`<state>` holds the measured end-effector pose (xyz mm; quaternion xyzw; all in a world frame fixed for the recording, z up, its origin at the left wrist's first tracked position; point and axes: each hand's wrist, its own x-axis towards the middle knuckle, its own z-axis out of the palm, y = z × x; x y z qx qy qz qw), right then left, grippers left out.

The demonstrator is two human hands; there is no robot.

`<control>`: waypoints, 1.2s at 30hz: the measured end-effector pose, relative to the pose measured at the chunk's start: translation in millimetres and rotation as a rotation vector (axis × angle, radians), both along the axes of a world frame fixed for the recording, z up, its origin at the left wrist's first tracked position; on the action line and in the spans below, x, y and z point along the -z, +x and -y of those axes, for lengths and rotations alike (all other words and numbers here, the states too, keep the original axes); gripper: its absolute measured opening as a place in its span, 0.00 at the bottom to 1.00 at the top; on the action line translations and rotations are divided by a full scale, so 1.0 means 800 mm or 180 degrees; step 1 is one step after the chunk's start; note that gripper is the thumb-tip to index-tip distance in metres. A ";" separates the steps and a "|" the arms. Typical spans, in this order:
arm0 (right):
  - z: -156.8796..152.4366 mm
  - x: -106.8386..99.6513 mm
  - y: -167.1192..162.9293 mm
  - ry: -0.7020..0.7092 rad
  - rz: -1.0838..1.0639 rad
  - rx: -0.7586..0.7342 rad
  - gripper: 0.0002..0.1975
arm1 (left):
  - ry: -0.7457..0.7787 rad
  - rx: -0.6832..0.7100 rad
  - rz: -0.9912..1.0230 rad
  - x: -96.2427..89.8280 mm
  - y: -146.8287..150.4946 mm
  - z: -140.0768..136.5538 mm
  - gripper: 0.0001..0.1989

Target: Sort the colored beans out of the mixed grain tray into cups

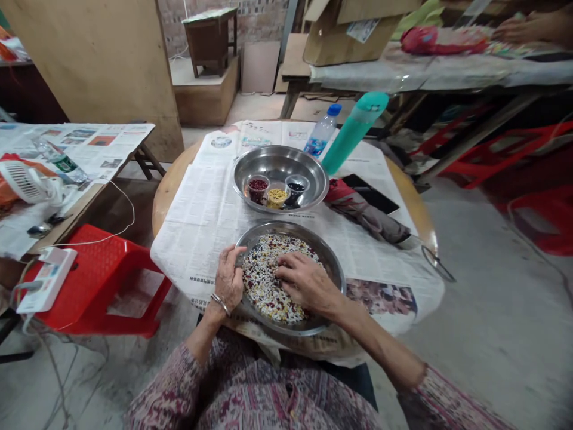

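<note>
A shallow metal basin (336, 263) stands on the newspaper in front of me. It holds a mix of white, yellow, dark red and black grains and beans (268, 269). My left hand (230, 278) grips the basin's left rim, and a bracelet is on that wrist. Over the middle of the mix, my right hand (308, 282) reaches in with its fingertips bent together among the beans; what they pinch is hidden. Behind it, a second metal basin (280, 156) carries three clear cups: red beans (258, 186), yellow beans (277, 196) and black beans (296, 186).
On the newspaper-covered round table (192, 209) are a water bottle (323, 128), a teal cylinder (356, 132), a folded umbrella (367, 212) and a dark tablet (371, 193). A red stool (102, 280) bears a power strip (47, 280). Another person's hand (532, 27) shows top right.
</note>
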<state>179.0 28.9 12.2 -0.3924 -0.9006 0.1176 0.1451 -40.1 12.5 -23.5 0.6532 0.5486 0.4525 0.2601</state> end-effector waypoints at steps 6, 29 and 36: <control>0.042 -0.012 0.005 -0.0934 -0.0081 -0.0084 0.10 | -0.0043 -0.0011 -0.0015 -0.003 0.000 0.000 0.24; -0.005 0.003 -0.042 0.0061 0.0112 -0.0034 0.08 | -0.0096 0.0019 -0.0113 -0.001 -0.001 0.000 0.24; -0.017 0.015 0.007 0.0449 0.0250 0.1494 0.12 | -0.0115 0.0003 -0.0089 0.001 -0.001 -0.001 0.23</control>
